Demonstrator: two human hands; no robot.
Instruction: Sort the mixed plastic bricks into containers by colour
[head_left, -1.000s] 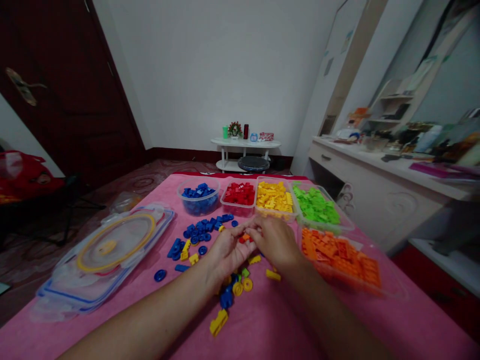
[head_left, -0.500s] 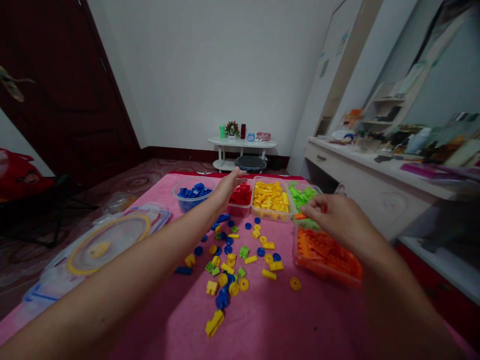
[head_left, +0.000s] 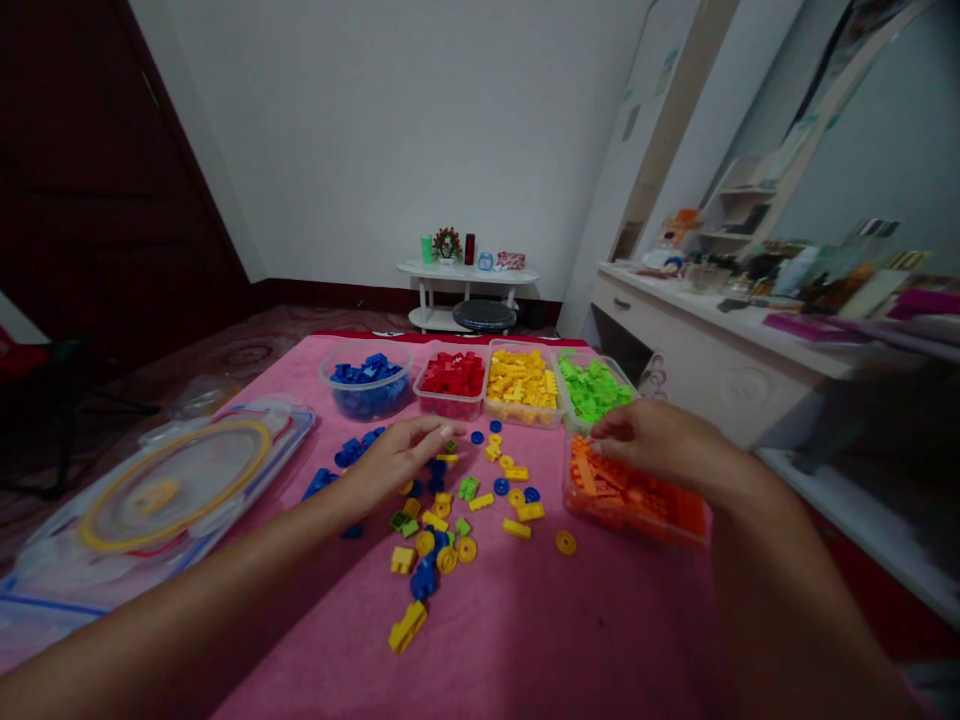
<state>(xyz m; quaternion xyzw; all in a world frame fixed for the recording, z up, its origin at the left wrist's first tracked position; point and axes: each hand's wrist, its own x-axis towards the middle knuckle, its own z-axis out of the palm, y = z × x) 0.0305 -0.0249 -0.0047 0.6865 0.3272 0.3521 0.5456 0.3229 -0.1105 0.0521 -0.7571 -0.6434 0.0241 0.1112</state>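
Note:
My left hand (head_left: 401, 455) is low over the scattered toy bricks, its fingers stretched to the right and nothing visible in them. Under and beside it lie blue bricks (head_left: 360, 446), a green brick (head_left: 469, 488) and yellow pieces (head_left: 403, 559). My right hand (head_left: 649, 437) is above the clear box of orange bricks (head_left: 637, 500), fingers curled together by its near-left part. Whatever they pinch is hidden. Small wheels, blue (head_left: 501, 486) and yellow (head_left: 566, 543), are strewn between the hands.
Along the table's far side stand a round tub of blue bricks (head_left: 367, 385) and boxes of red bricks (head_left: 452, 375), yellow bricks (head_left: 521, 380) and green bricks (head_left: 592, 388). Clear lids (head_left: 176, 490) lie at left. A white dresser (head_left: 690, 325) flanks the right.
My left hand has come down and back from over the red bricks to the loose pieces. My right hand has lowered slightly over the orange box. The view has shifted a little.

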